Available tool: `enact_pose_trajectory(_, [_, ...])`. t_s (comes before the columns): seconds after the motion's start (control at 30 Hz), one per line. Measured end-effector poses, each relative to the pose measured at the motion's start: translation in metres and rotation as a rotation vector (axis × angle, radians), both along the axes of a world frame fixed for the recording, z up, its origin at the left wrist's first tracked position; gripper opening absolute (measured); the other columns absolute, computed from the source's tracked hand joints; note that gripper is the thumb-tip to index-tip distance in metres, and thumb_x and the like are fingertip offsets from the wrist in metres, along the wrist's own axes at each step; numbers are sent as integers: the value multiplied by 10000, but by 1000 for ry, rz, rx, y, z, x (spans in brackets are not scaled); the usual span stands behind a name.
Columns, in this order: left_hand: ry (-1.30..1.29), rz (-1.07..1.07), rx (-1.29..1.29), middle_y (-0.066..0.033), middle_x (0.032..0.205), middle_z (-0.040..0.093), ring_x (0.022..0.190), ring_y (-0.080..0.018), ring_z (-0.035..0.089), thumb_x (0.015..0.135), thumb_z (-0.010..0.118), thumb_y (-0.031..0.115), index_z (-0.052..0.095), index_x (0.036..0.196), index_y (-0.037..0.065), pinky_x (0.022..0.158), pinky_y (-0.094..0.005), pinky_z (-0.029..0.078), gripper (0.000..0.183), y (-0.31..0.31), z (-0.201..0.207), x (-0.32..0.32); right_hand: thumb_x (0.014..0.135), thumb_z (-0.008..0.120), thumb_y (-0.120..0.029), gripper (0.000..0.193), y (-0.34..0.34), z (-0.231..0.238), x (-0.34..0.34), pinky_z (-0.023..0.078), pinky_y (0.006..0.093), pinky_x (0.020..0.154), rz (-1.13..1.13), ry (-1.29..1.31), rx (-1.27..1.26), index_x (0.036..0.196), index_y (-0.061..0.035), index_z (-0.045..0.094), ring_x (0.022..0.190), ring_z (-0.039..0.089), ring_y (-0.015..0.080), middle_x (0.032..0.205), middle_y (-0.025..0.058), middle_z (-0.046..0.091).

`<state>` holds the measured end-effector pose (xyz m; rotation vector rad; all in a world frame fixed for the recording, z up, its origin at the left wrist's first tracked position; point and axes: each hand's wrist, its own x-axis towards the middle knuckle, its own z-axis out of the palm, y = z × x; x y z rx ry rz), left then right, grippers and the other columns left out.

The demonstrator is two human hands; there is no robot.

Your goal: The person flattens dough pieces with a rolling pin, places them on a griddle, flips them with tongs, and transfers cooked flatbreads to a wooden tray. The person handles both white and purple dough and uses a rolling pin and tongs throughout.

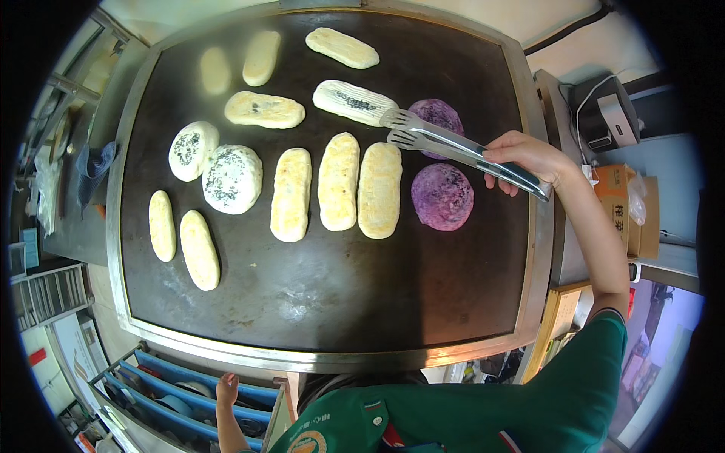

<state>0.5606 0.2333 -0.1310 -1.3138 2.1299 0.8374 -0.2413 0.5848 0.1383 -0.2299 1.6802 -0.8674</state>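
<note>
My right hand (525, 160) is closed around the handle of metal tongs (453, 142), which reach leftward over the griddle (332, 302). Their two slotted ends are slightly apart, at the right end of a long pale flatbread with black seeds (351, 103). Whether they grip it I cannot tell. Beneath the tongs lies a round purple flatbread (436, 113), partly covered; another purple flatbread (442, 198) sits nearer to me. Three browned oblong flatbreads stand side by side at the middle, one of them here (339, 181). Low at the left, off the griddle, my left hand (227, 389) hangs with loosely bent fingers, seemingly holding nothing.
Two round seeded flatbreads (232, 180) touch at the griddle's left, with several oblong ones around. A metal rim (249, 356) borders the griddle. Blue-edged shelving (181, 408) stands below left. A cardboard box (630, 211) and a dark device (615, 113) are at the right.
</note>
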Motion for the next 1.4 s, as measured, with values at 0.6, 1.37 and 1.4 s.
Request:
enact_pose_trajectory(0.6, [-9, 211, -146, -168, 893, 678, 831, -280, 663, 864, 602, 227, 631, 1001, -4, 756, -349, 517, 270, 57, 42, 38, 921, 542, -224, 240, -52, -57, -33, 527, 241, 504, 20, -41, -128, 963, 2, 610, 570, 602, 103, 800, 99, 656])
enact_pose_trajectory(1.37, [604, -143, 588, -58, 904, 637, 830, -153, 599, 926, 558, 228, 607, 1084, -1, 795, -294, 481, 282, 34, 227, -313, 852, 630, -138, 446, 70, -28, 5, 416, 175, 500, -112, 536, -271, 1256, 0, 500, 601, 529, 44, 845, 26, 618])
enact_pose_trajectory(1.4, [745, -163, 568, -66, 935, 636, 858, -145, 597, 932, 550, 211, 606, 1098, 4, 804, -289, 476, 271, 31, 238, -373, 860, 628, -166, 434, 70, -32, 11, 409, 172, 489, -134, 514, -285, 1246, -8, 511, 592, 523, 39, 825, 13, 617])
